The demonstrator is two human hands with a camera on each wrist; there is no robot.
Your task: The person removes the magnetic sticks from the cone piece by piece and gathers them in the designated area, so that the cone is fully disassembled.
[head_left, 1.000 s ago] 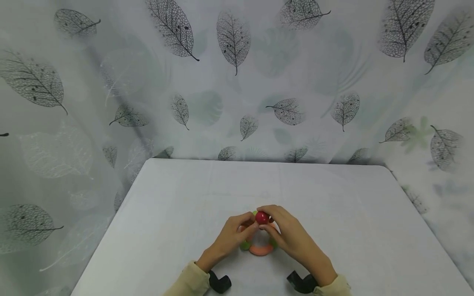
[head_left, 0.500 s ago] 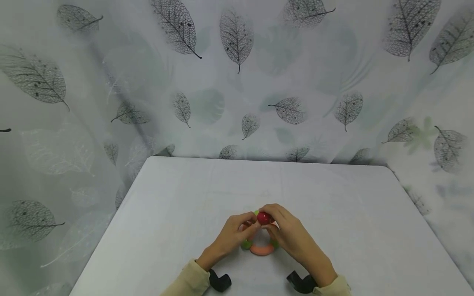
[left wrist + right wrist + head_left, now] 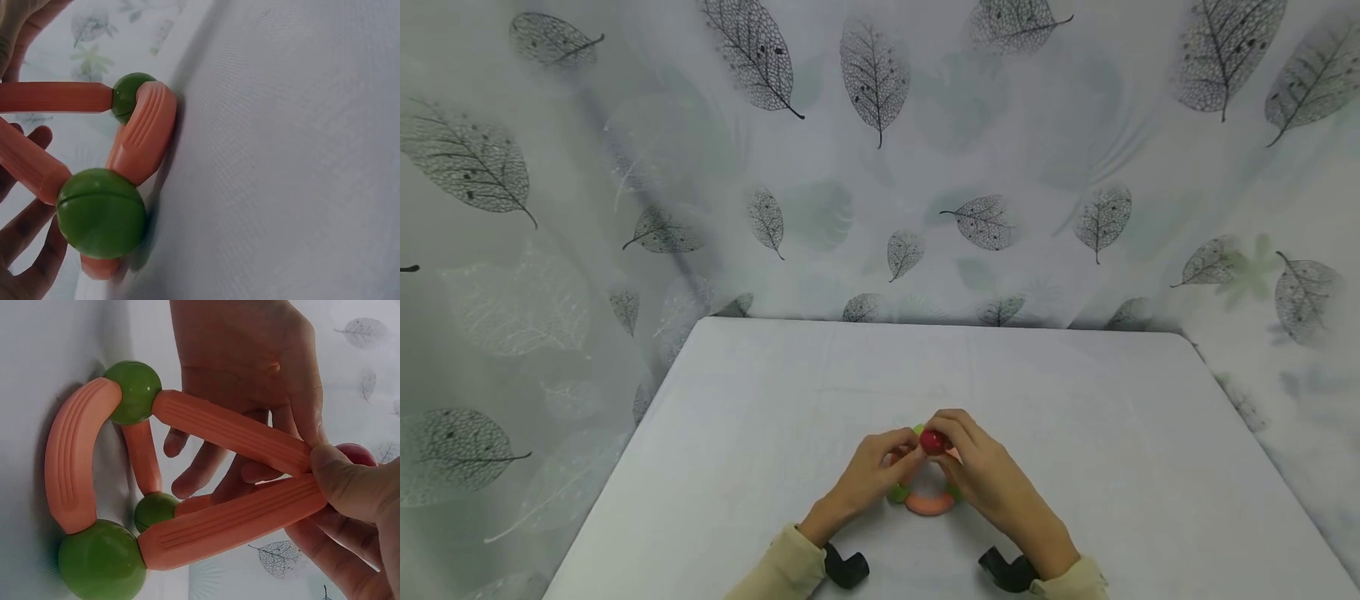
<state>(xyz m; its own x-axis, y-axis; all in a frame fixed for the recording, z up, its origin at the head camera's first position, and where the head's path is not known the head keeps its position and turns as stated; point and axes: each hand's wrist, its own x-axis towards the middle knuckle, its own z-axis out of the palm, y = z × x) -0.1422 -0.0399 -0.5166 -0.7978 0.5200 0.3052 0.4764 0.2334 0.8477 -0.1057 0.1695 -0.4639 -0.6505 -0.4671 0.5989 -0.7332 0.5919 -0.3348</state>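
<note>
A frame of orange grooved rods and green balls stands on the table, its curved orange rod (image 3: 72,456) along the table with a green ball (image 3: 103,559) at its end. Straight orange rods (image 3: 234,519) slant up to a red ball (image 3: 933,442) at the top. My right hand (image 3: 992,475) pinches the red ball, its thumb over the rod ends in the right wrist view. From the other side my left hand (image 3: 872,471) pinches at the upper end of a straight rod, beside the ball. Its lower fingers hang loosely behind the rods.
The white-covered table (image 3: 775,392) extends around the frame. Behind it hangs a leaf-patterned curtain (image 3: 880,183). Black elbow-shaped pieces (image 3: 847,570) sit at the cuffs of both sleeves.
Both hands stay around the red ball and the rod tops. Only slight finger and camera shifts show; the frame stands in the same place.
</note>
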